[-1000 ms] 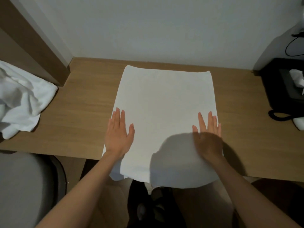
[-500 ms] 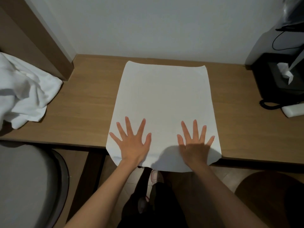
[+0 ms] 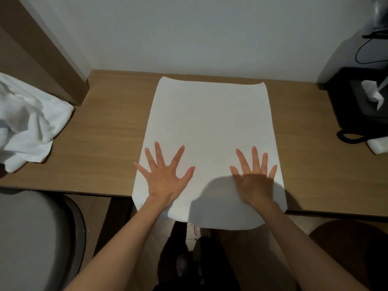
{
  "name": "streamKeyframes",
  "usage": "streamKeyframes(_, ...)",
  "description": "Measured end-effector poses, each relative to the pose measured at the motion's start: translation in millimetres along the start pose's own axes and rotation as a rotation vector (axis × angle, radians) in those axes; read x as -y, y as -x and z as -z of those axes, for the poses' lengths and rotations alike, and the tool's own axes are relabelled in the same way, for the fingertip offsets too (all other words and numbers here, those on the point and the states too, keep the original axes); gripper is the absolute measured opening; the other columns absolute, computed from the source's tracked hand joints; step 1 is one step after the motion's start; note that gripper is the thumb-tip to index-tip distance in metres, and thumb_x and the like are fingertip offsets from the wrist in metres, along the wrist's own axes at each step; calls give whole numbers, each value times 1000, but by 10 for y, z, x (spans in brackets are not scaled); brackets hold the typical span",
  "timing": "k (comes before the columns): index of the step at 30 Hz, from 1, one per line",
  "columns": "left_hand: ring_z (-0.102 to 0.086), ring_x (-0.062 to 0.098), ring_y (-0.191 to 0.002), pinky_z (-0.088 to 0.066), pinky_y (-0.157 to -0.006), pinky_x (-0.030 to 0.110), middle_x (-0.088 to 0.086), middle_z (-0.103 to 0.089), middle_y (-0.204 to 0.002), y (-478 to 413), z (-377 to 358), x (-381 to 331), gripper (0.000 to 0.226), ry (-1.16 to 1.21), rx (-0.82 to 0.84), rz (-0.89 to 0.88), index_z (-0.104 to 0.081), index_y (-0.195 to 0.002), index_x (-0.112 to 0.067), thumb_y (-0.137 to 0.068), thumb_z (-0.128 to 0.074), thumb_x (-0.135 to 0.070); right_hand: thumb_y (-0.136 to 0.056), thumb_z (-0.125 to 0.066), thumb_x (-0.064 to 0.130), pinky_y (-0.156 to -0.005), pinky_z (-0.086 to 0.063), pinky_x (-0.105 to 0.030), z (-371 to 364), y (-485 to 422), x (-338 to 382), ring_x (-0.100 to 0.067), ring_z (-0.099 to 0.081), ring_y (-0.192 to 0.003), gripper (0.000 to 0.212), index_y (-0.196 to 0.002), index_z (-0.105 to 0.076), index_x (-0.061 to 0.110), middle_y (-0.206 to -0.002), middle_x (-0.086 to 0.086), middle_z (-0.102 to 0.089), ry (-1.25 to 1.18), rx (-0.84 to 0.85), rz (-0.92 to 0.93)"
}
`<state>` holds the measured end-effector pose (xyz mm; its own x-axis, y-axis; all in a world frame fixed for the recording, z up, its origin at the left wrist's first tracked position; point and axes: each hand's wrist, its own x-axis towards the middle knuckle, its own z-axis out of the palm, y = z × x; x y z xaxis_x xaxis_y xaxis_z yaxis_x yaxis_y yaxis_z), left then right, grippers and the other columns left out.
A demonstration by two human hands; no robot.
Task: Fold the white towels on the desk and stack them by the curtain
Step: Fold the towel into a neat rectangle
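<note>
Both hands have slid toward the near end of the cloth and fanned their fingers since a second ago, when they lay farther up with fingers together. At the bottom centre of the frame, the near end of the white towel (image 3: pixel 210 127) hangs over the front edge of the desk (image 3: pixel 100 143). Just above that, the left hand (image 3: pixel 162 177) and right hand (image 3: pixel 255 179) lie flat on it, fingers straight and spread, gripping nothing, only pressing the cloth down. The towel lies smooth mid-desk, its far edge near the wall.

This looks like smoothing before a fold. The next move likely calls for pinching the near corners and carrying them to the far edge.

A crumpled towel pile (image 3: pixel 27 122) waits at the left edge of the frame, and a black device (image 3: pixel 361 106) sits at the right. No writing is legible.
</note>
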<state>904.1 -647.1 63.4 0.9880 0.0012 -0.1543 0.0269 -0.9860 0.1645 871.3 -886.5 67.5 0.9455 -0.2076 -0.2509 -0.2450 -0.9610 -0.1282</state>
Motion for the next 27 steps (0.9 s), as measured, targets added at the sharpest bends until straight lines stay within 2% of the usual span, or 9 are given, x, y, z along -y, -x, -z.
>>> streamKeyframes(6, 28, 38, -140, 14, -102, 70, 11, 24, -156, -234, -9, -20, 69, -12, -20, -4, 16, -138, -61, -76, -2, -86, -87, -2, 65, -115, 8, -53, 66, -252, -24, -30, 13, -146, 63, -147, 7, 47, -160, 1, 16, -1, -3, 14)
streamKeyframes(11, 26, 38, -141, 13, -102, 70, 11, 21, -157, -460, -16, -42, 69, -20, -34, -2, 15, -138, -62, -76, -1, -87, -86, 2, 65, -114, 13, -50, 89, -504, -22, -28, 17, -146, 63, -146, 11, 48, -159, 3, 19, -22, 10, 21)
streamKeyframes(15, 25, 39, -141, 11, -102, 71, 11, 22, -157, -606, 15, -79, 68, -36, -24, 6, 17, -137, -61, -76, 0, -86, -94, -7, 58, -114, 14, -49, 158, -711, 9, -26, 20, -145, 55, -145, 13, 48, -158, 4, 21, -16, 45, 2)
streamKeyframes(19, 28, 39, -140, 14, -101, 71, 11, 28, -155, -683, 130, -121, 68, -54, 64, 9, 17, -139, -58, -78, -1, -83, -99, -10, 52, -114, 13, -50, 276, -777, 76, -27, 21, -145, 54, -147, 14, 42, -158, 2, 22, 3, 80, -27)
streamKeyframes(21, 30, 37, -139, 16, -102, 70, 10, 32, -153, -630, 191, -179, 67, -32, 101, 17, 15, -143, -52, -84, -4, -77, -102, -11, 44, -116, 10, -52, 295, -672, 188, -29, 18, -145, 54, -149, 14, 35, -159, -2, 18, 61, 34, -39)
streamKeyframes(23, 32, 34, -139, 15, -106, 68, 8, 33, -153, -478, 235, -278, 62, 8, 25, -41, 14, -148, -41, -94, -9, -63, -104, -17, 34, -116, 7, -51, 256, -484, 394, -28, 13, -146, 54, -151, 10, 29, -160, -4, 14, 31, -46, 0)
streamKeyframes(25, 27, 27, -142, 12, -111, 61, 3, 28, -155, -275, 261, -425, 58, 94, -83, -129, 11, -151, -29, -101, -14, -47, -104, -21, 31, -116, 9, -47, 169, -261, 618, -25, 12, -147, 55, -152, 7, 27, -160, -3, 13, -77, -62, 40)
streamKeyframes(27, 20, 21, -145, 10, -115, 53, 0, 20, -158, -61, 217, -561, 56, 155, -72, -146, 6, -152, -24, -102, -15, -39, -104, -19, 31, -116, 11, -44, 27, -53, 766, -23, 14, -147, 55, -152, 8, 26, -159, -1, 15, -116, -39, 54)
